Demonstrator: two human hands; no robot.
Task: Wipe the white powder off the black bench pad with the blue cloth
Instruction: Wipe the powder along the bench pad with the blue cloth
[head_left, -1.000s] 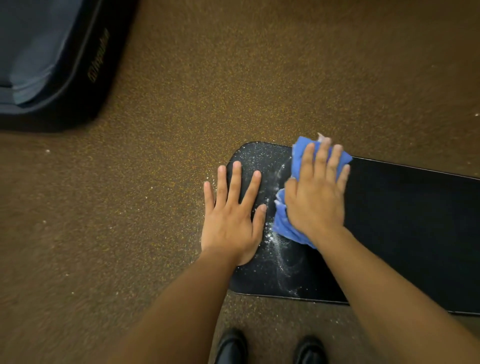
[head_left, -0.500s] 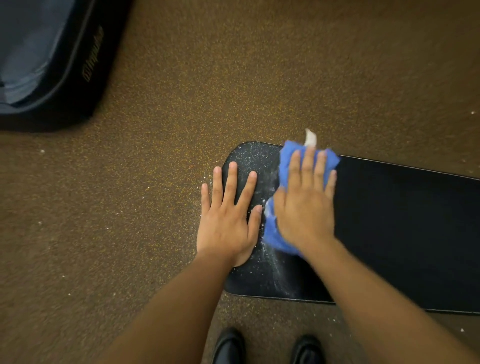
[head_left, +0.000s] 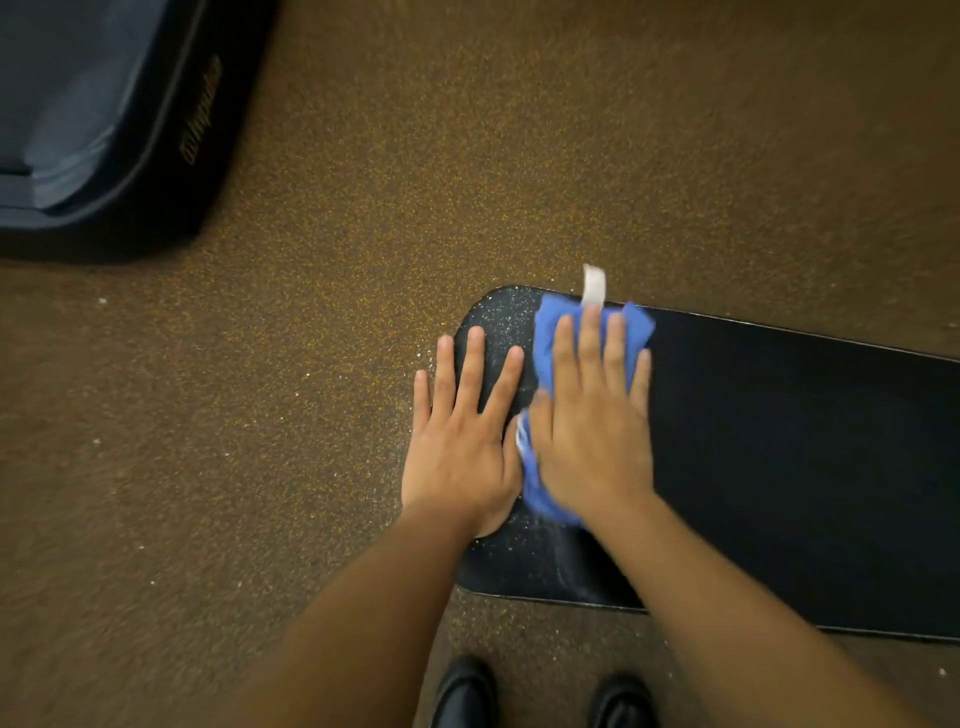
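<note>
Powder (head_left: 501, 317) speckled the bench pad's (head_left: 805, 467) rounded end, at eleven o'clock from the flat right hand (head_left: 589, 431) pressing the blue cloth (head_left: 545, 332), while the open, empty left hand (head_left: 460, 441) braced alongside.

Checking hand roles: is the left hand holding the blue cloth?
No, the left hand lies flat and bare on the black bench pad; the right hand presses the blue cloth.

Your blue cloth (head_left: 550, 332) carries a white tag (head_left: 594, 285) at its 12 o'clock edge; the black bench pad (head_left: 779, 441) shows white powder (head_left: 498, 317) speckles; the floor (head_left: 467, 156) is brown, flecked orange.
</note>
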